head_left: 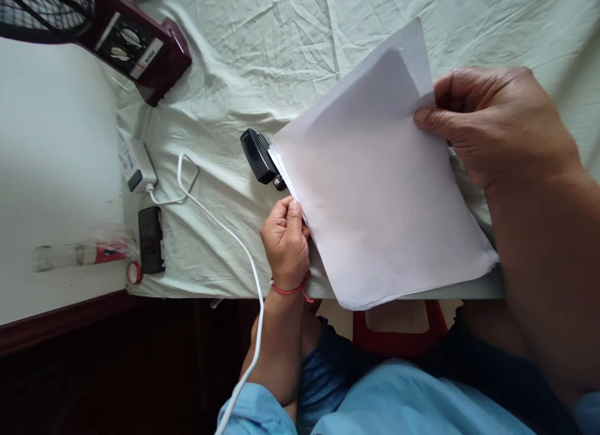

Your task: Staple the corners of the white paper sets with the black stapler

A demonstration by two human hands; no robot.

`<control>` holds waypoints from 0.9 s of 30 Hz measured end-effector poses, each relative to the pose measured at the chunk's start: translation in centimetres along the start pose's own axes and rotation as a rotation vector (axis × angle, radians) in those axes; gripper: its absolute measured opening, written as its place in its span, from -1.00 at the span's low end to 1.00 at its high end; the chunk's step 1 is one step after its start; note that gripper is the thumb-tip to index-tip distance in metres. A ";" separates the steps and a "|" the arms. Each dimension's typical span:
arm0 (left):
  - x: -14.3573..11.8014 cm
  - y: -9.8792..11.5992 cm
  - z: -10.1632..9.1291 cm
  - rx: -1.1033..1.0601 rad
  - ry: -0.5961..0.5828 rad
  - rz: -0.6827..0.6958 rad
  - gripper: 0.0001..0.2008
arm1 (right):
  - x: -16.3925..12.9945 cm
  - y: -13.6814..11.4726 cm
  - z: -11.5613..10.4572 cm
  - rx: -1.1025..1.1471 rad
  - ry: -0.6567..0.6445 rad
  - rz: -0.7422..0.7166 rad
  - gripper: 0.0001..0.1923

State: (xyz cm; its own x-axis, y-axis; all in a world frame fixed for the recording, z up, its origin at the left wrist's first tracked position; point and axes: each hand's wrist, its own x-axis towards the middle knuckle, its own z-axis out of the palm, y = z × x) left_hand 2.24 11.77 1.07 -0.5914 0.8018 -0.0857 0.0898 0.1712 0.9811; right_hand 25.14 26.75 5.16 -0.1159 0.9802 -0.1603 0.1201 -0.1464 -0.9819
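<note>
A stack of white paper sheets (375,185) is held tilted over the cloth-covered table, its lower edge reaching past the table's front. My left hand (287,235), with a red string on the wrist, is closed on the stack's left edge. The fingers of my right hand (487,122) are closed on the right edge, thumb on top and the other fingers partly hidden behind. Just beyond my left hand, a black hole punch (260,157) with metal parts stands against the upper left edge of the sheets, which hide some of it.
The pale green cloth (225,104) is wrinkled. On the left are a dark red fan (135,47), a white box (137,163) with a white cable (234,235), a black phone (150,240), a red tape roll (134,272) and a clear bottle (70,257). Below shows a red stool (398,338).
</note>
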 end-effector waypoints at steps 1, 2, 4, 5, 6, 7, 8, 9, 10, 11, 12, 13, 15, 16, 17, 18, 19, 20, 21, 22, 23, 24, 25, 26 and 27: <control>0.0 -0.1 -0.1 0.012 -0.003 0.010 -0.72 | 0.0 0.0 0.0 0.001 -0.003 -0.003 -0.73; -0.1 -0.2 -0.2 0.030 -0.005 0.019 -0.71 | -0.1 -0.1 0.0 0.001 -0.006 -0.005 -0.74; -0.1 -0.4 -0.4 0.073 -0.010 0.037 -0.72 | -0.2 -0.2 0.1 0.002 -0.007 -0.007 -0.75; -0.1 -0.4 -0.4 0.088 -0.011 0.045 -0.72 | -0.2 -0.3 0.1 0.000 -0.008 0.002 -0.76; -0.1 -0.5 -0.5 0.096 -0.011 0.051 -0.73 | -0.3 -0.3 0.1 -0.001 -0.008 0.014 -0.76; -0.1 -0.5 -0.5 0.094 -0.008 0.052 -0.74 | -0.3 -0.4 0.2 -0.004 -0.006 0.023 -0.76; -0.2 -0.4 -0.4 0.083 -0.005 0.049 -0.75 | -0.2 -0.4 0.3 -0.007 -0.002 0.032 -0.76; -0.2 -0.4 -0.4 0.065 0.001 0.042 -0.76 | -0.2 -0.3 0.3 -0.016 0.006 0.032 -0.77; -0.2 -0.3 -0.3 0.046 0.007 0.035 -0.76 | -0.1 -0.3 0.3 -0.037 0.024 0.024 -0.80; -0.2 -0.3 -0.2 0.028 0.013 0.029 -0.76 | 0.0 -0.2 0.3 -0.072 0.048 0.014 -0.84; -0.2 -0.2 -0.1 0.014 0.018 0.024 -0.77 | 0.0 -0.2 0.3 -0.115 0.077 0.003 -0.87; -0.2 -0.2 -0.1 0.005 0.022 0.021 -0.77 | 0.1 -0.2 0.3 -0.159 0.100 -0.004 -0.90; -0.2 -0.1 0.1 0.000 0.027 0.015 -0.77 | 0.2 -0.2 0.3 -0.220 0.118 -0.007 -0.91; -0.2 -0.1 0.1 -0.002 0.028 0.012 -0.77 | 0.2 -0.2 0.3 -0.227 0.118 -0.005 -0.91; -0.2 0.0 0.1 -0.007 0.031 0.005 -0.77 | 0.3 -0.3 0.3 -0.224 0.112 -0.006 -0.90; -0.1 0.0 0.1 -0.017 0.035 -0.004 -0.77 | 0.3 -0.3 0.3 -0.218 0.106 -0.012 -0.90; -0.1 0.1 0.2 -0.028 0.039 -0.017 -0.78 | 0.3 -0.3 0.3 -0.213 0.098 -0.020 -0.89; 0.0 0.1 0.2 -0.040 0.045 -0.031 -0.78 | 0.3 -0.2 0.3 -0.212 0.093 -0.034 -0.88; 0.2 0.2 0.2 -0.051 0.051 -0.046 -0.78 | 0.4 -0.2 0.3 -0.211 0.083 -0.052 -0.87; 0.3 0.2 0.2 -0.060 0.056 -0.062 -0.79 | 0.4 -0.1 0.2 -0.208 0.069 -0.074 -0.87; 0.5 0.2 0.2 -0.066 0.060 -0.079 -0.79 | 0.4 0.0 0.2 -0.202 0.058 -0.098 -0.87; 0.6 0.3 0.2 -0.070 0.063 -0.094 -0.79 | 0.3 0.1 0.1 -0.192 0.047 -0.117 -0.87; 0.7 0.3 0.2 -0.072 0.066 -0.106 -0.80 | 0.3 0.3 0.1 -0.180 0.031 -0.129 -0.88; 0.8 0.3 0.2 -0.075 0.065 -0.116 -0.80 | 0.3 0.4 0.0 -0.163 0.016 -0.134 -0.88; 0.9 0.4 0.2 -0.078 0.064 -0.124 -0.81 | 0.2 0.5 0.0 -0.145 -0.001 -0.134 -0.88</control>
State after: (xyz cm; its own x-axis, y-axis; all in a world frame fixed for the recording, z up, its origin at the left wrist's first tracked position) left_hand 1.90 12.64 1.32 -0.6439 0.7390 -0.1982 -0.0476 0.2198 0.9744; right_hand 25.18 26.91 4.65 -0.1418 0.9895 -0.0289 0.2439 0.0066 -0.9698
